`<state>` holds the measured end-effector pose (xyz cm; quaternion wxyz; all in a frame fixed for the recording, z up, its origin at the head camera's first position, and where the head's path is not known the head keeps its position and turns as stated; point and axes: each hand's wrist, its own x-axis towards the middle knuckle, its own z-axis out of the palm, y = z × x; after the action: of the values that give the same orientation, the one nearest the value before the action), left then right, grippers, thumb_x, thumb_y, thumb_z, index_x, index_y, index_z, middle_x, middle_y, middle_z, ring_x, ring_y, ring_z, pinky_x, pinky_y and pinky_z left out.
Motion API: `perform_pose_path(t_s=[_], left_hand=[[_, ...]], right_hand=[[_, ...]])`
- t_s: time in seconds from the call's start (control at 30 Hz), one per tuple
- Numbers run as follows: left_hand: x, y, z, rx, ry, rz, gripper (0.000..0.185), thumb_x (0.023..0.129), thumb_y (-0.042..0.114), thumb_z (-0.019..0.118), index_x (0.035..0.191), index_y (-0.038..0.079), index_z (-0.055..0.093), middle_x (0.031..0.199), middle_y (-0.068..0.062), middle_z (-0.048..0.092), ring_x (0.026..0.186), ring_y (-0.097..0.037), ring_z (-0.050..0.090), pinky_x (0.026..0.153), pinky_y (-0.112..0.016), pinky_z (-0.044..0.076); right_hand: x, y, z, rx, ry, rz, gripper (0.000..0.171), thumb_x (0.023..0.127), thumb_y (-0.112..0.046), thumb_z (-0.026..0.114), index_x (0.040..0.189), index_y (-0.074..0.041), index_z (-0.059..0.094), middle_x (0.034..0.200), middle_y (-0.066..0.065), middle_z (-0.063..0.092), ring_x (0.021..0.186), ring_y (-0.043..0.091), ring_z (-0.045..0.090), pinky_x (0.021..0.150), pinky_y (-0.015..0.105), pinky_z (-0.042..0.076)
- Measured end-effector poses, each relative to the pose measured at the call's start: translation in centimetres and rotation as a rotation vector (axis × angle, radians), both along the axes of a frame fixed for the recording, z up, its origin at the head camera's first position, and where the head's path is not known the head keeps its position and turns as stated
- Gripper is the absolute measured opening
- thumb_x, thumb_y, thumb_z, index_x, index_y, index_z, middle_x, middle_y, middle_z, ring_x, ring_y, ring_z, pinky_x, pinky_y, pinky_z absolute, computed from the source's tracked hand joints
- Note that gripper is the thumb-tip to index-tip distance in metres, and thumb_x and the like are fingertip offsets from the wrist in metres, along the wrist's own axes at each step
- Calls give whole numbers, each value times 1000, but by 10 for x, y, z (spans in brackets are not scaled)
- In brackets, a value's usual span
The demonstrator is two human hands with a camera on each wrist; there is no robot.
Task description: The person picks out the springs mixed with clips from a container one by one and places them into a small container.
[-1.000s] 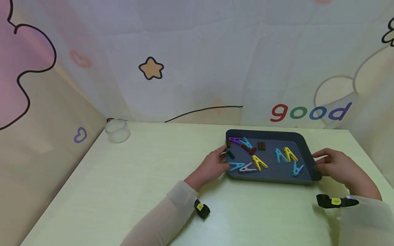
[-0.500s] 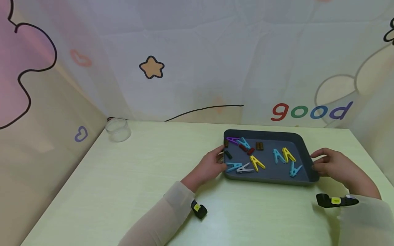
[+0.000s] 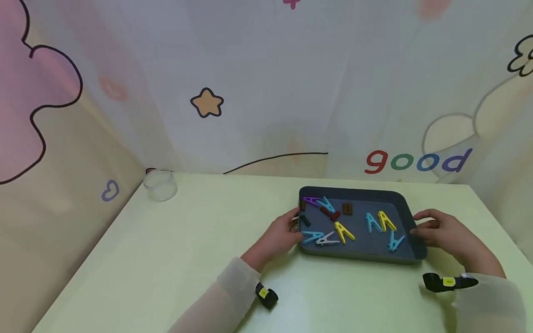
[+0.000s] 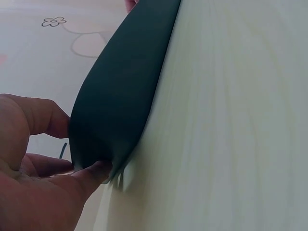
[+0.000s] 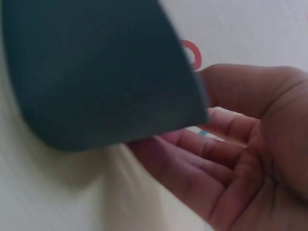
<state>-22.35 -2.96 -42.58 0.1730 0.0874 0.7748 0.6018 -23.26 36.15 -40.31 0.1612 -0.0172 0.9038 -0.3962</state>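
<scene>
Head view shows a shallow dark grey plastic tray (image 3: 405, 203) lying on the pale yellow-green tabletop (image 3: 175, 259), toward its right half, gripped at both short ends. The left hand (image 3: 278, 235) curls round the tray's left edge, thumb over the rim and fingertips tucked beneath, as the left wrist view confirms. The right hand (image 3: 443, 231) does the same at the right end; in the right wrist view its fingers (image 5: 192, 159) lie under the tray's corner with the thumb above.

Scattered inside are small plastic clothes pegs: a yellow peg (image 3: 343, 231), a white peg (image 3: 326, 240), several blue ones and a purple peg (image 3: 310, 200) (plus a few darker bits too small to make out).

By my judgement the step in hand is moving the tray two-handed, whether sliding or lifting I cannot tell. Any further move calls for keeping it level and both grips even, since the loose pegs would slide toward a dipped side.

A clear, squat round jar (image 3: 160, 185) stands well apart at the table's far left corner.
</scene>
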Motion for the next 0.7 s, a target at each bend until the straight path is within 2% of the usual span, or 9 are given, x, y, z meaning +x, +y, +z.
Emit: perform_pose_path(t_s=[0.1, 0.2, 0.23, 0.3, 0.4, 0.47, 0.53, 0.7], left_hand=[[5, -5, -7, -1, -14, 15, 76, 86, -2, 55, 154, 9, 22, 155, -12, 35, 140, -27, 40, 109, -40, 40], [6, -7, -7, 2, 6, 18, 76, 86, -1, 55, 154, 8, 22, 155, -13, 35, 140, -28, 40, 108, -40, 42], [5, -8, -6, -6, 11, 19, 76, 86, 0, 55, 154, 9, 22, 155, -12, 35, 140, -27, 40, 106, -38, 44], [4, -8, -4, -18, 18, 12, 76, 87, 1, 56, 154, 10, 21, 156, -11, 35, 140, -27, 40, 104, -36, 46], [3, -11, -2, -45, 18, 16, 77, 86, 3, 57, 154, 10, 21, 156, -10, 35, 140, -26, 40, 101, -35, 48], [4, -14, -2, -63, 15, 27, 77, 86, 3, 58, 154, 11, 22, 155, -9, 36, 140, -26, 41, 101, -35, 48], [5, -18, -1, -84, 18, 38, 77, 86, 4, 58, 154, 11, 22, 156, -8, 36, 140, -26, 41, 100, -35, 48], [6, -21, 3, -144, 31, 42, 76, 87, 6, 58, 154, 13, 24, 156, -5, 35, 140, -23, 41, 101, -34, 48]], right_hand=[[-1, -7, -10, 7, 28, 9, 70, 93, -32, 64, 142, 7, 31, 133, 37, 47, 106, 36, 63, 85, 43, 56], [-3, -11, -14, 8, 50, 10, 77, 94, -39, 60, 148, 4, 25, 144, 38, 35, 121, 48, 51, 90, 49, 54], [-4, -11, -15, 6, 54, 10, 79, 94, -41, 59, 149, 4, 24, 146, 37, 32, 125, 50, 47, 92, 50, 53], [-4, -11, -17, -1, 58, 12, 80, 95, -44, 58, 150, 3, 22, 147, 36, 31, 126, 49, 46, 92, 46, 54], [-6, -10, -21, -54, 53, 9, 81, 95, -44, 58, 151, 2, 21, 148, 35, 29, 112, 17, 61, 87, 30, 56], [-8, -11, -25, -116, 41, 9, 82, 95, -42, 59, 152, 1, 18, 150, 35, 26, 102, -7, 56, 81, 18, 54], [-9, -14, -30, -184, 24, 7, 82, 95, -41, 58, 154, -2, 15, 152, 34, 22, 94, -21, 45, 80, 12, 52], [-9, -14, -43, -274, 4, -22, 79, 96, -42, 55, 157, -18, 10, 160, 26, 8, 103, -18, 40, 81, 8, 49]])
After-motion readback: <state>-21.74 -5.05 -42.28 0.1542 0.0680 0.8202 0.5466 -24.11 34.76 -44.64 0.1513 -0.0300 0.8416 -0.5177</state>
